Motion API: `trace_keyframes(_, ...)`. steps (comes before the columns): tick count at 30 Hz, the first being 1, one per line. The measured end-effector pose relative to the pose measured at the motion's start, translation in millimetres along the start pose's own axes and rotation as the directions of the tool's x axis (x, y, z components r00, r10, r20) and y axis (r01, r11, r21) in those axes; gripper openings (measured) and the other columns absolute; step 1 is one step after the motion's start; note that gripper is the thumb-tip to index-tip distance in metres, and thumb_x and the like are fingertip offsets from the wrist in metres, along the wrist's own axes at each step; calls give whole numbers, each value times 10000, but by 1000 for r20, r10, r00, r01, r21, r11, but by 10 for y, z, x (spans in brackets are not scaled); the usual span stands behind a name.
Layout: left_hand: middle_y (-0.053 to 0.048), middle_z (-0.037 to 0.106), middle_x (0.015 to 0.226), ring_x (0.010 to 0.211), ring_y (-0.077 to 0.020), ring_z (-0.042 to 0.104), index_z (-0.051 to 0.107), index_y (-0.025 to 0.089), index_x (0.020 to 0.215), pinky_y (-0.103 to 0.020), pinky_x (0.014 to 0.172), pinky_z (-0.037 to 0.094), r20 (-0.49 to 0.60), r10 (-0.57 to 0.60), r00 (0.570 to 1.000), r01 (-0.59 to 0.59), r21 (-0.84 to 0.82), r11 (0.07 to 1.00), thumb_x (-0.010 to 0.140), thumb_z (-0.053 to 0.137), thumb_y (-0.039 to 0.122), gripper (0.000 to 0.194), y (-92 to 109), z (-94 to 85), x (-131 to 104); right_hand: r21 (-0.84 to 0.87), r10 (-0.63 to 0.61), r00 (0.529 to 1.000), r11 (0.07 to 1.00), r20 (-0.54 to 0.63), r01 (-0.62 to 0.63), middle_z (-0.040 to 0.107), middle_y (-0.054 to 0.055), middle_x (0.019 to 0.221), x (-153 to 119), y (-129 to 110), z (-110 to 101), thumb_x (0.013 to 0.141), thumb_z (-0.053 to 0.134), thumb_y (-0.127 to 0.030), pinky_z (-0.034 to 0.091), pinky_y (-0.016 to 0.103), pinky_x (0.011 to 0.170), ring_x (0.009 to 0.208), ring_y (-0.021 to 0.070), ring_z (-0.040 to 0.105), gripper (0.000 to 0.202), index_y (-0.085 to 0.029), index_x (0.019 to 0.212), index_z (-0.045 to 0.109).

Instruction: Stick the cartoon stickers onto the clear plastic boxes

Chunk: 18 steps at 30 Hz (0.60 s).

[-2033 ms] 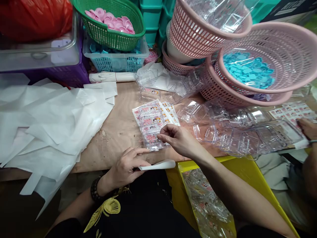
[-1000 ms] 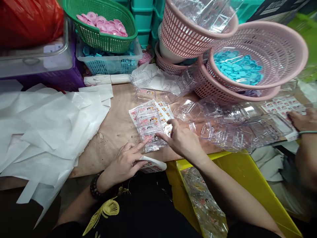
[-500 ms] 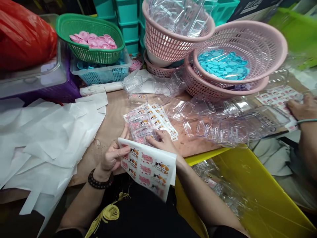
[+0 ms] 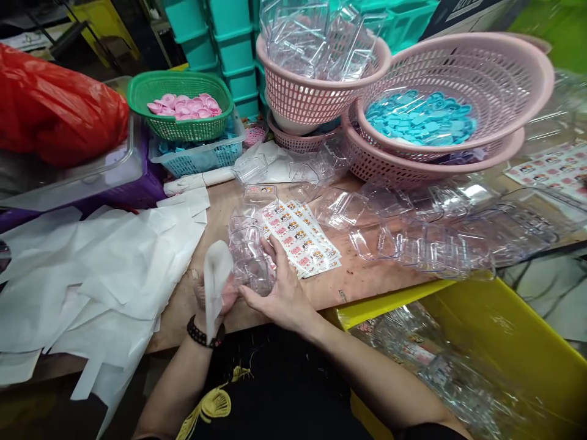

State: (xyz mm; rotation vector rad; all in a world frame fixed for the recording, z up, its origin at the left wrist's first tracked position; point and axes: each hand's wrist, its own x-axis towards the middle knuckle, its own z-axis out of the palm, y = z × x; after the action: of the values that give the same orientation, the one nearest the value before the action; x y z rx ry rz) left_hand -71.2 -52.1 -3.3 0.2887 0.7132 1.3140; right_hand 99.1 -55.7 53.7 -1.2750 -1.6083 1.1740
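Two hands, centre: our left hand (image 4: pixel 215 294) closes on a curled sheet (image 4: pixel 219 264), fingers partly hidden; our right hand (image 4: pixel 287 294) grips a clear case (image 4: pixel 250 260), fingers partly spread.
Sticker sheets (image 4: pixel 305 244): on our table (image 4: pixel 362 282), just right of the case.
Green basket (image 4: pixel 183 126): upper left, holding pink pieces (image 4: pixel 186 107).

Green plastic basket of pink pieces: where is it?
Head view, upper left: the green basket sits on the see-through pale-blue plastic basket, just right of the red plastic bag.
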Motion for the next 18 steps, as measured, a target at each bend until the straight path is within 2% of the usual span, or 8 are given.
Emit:
trace_keyframes(3, -28, 745, 1204, 1392, -316, 485, 764, 253, 1023, -465, 1148, 416, -86, 47, 995, -43, 41, 998, 828, 669, 529, 352, -3, -5, 33, 151, 31, 1000, 988, 1, -31, 475, 130, 1508, 56, -29, 22, 778, 722, -399, 360, 548, 1159, 1383, 292, 467, 1044, -276, 1591, 77)
trace_keyframes(6, -31, 772, 1125, 1340, -310, 542, 776, 239, 939, -422, 1110, 463, -97, 24, 995, -18, 63, 998, 786, 725, 492, 300, 11, 63, 53, 232, 177, 984, 958, -30, -166, 535, 144, 1369, 248, -19, 10, 813, 669, -511, 459, 517, 1055, 1201, 283, 573, 1046, -230, 1603, 45)
trace_keyframes(8, -37, 777, 1116, 1304, -299, 577, 776, 240, 909, -410, 1085, 488, -68, 55, 996, -53, 31, 998, 765, 728, 514, 313, 11, 93, 54, 201, 280, 960, 942, -27, -269, 516, 146, 1330, 424, 22, 4, 802, 651, -610, 469, 512, 1032, 1139, 288, 583, 1070, -213, 1613, 77)
trace_keyframes(11, -63, 756, 1186, 1299, -306, 583, 770, 223, 964, -455, 1086, 486, -55, 72, 996, -74, -33, 997, 808, 655, 546, 377, -3, 87, 42, 96, 362, 932, 928, 0, -361, 460, 132, 1345, 634, 122, 16, 752, 664, -688, 383, 516, 1124, 1247, 314, 514, 1051, -239, 1599, 232)
trace_keyframes(13, -83, 764, 1159, 1292, -316, 588, 769, 196, 983, -477, 1101, 468, -102, 48, 994, -52, -37, 998, 830, 642, 487, 352, -15, 82, 19, 86, 374, 927, 924, 15, -374, 442, 113, 1338, 675, 186, 36, 725, 690, -680, 356, 492, 1154, 1280, 307, 490, 1021, -267, 1578, 311)
trace_keyframes(15, -96, 778, 1101, 1282, -330, 594, 770, 175, 997, -479, 1115, 452, -138, 44, 989, -45, -6, 999, 806, 673, 405, 315, -26, 119, -28, 157, 346, 938, 925, 25, -345, 443, 99, 1338, 633, 220, 41, 709, 718, -629, 393, 462, 1137, 1238, 281, 525, 1002, -288, 1569, 333)
trace_keyframes(18, -101, 773, 1117, 1251, -350, 615, 742, 183, 1133, -472, 1095, 470, -55, 66, 996, -61, 84, 995, 703, 767, 350, 462, -48, 290, -161, 351, 226, 974, 910, 33, -223, 463, 82, 1427, 460, 201, -50, 714, 710, -558, 450, 456, 1091, 1241, 273, 540, 942, -324, 1556, 358)
